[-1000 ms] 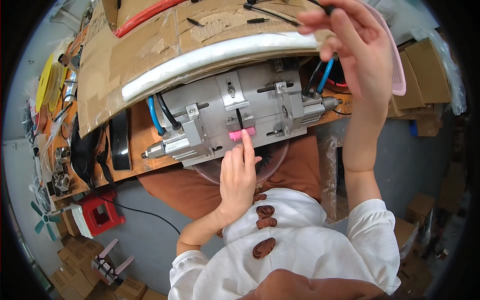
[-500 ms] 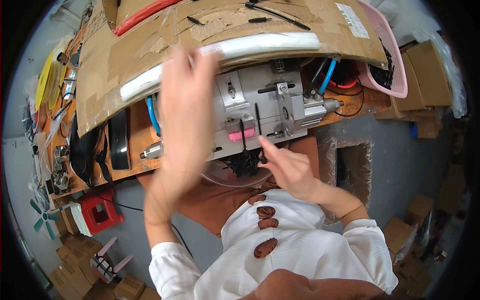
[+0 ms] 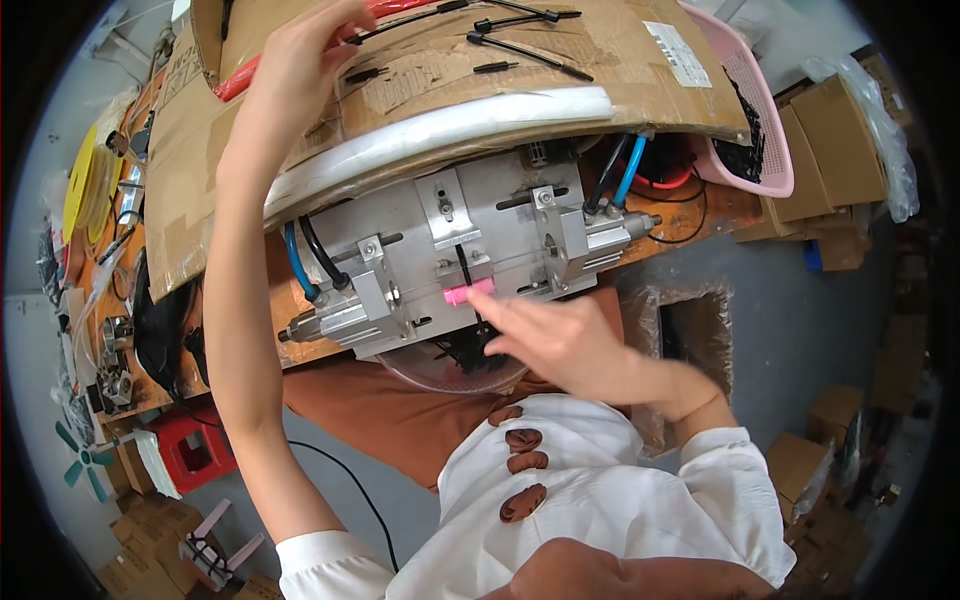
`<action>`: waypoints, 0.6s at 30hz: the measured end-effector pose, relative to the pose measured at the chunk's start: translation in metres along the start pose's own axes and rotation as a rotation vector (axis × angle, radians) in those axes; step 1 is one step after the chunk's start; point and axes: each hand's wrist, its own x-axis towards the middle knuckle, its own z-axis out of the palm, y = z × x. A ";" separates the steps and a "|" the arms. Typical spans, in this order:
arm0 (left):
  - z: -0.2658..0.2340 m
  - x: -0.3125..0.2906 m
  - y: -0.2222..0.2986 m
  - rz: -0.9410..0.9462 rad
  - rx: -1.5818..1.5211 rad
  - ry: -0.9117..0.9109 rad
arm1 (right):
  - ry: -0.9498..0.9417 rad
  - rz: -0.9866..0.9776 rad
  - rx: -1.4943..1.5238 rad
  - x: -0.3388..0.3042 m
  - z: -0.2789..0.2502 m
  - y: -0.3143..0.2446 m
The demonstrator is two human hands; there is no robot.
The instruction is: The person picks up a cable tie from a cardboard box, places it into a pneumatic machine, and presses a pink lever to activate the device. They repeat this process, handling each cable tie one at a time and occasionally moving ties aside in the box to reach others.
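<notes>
My left hand (image 3: 318,50) reaches to the far left over the cardboard sheet (image 3: 430,70). Its fingertips are closed at the near end of a thin black rod (image 3: 405,22). My right hand (image 3: 565,340) has its fingers stretched out, index fingertip at the pink piece (image 3: 468,292) on the metal fixture (image 3: 490,220). A black rod (image 3: 463,262) lies in the fixture's middle, passing by the pink piece. Black rods (image 3: 470,352) fill a clear round tray (image 3: 430,378) below the fixture, partly hidden by my right hand.
More black rods (image 3: 530,56) and short black pieces (image 3: 495,67) lie on the cardboard. A white foam tube (image 3: 440,120) runs along its near edge. Cylinders (image 3: 600,235) with blue hoses (image 3: 630,170) flank the fixture. A pink basket (image 3: 775,150) stands at the right.
My left hand has moved from over the fixture to the far left of the cardboard. My right hand has shifted left to the pink piece; the rod upright by its fingertip no longer shows there.
</notes>
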 end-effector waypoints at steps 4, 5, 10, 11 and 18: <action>-0.019 -0.045 0.034 -0.100 0.018 0.132 | 0.320 -0.133 -0.275 0.083 -0.049 0.030; -0.020 -0.054 0.049 -0.107 0.024 0.217 | 0.390 -0.023 -0.506 0.111 -0.058 0.040; 0.003 -0.137 0.142 -0.359 -0.057 0.294 | -0.010 0.174 -0.628 0.197 -0.081 0.083; 0.021 -0.157 0.153 -0.267 0.030 0.302 | 0.055 0.109 -0.557 0.201 -0.081 0.088; 0.085 -0.199 0.211 -0.350 0.132 -0.119 | 0.291 0.169 0.348 0.152 -0.130 0.022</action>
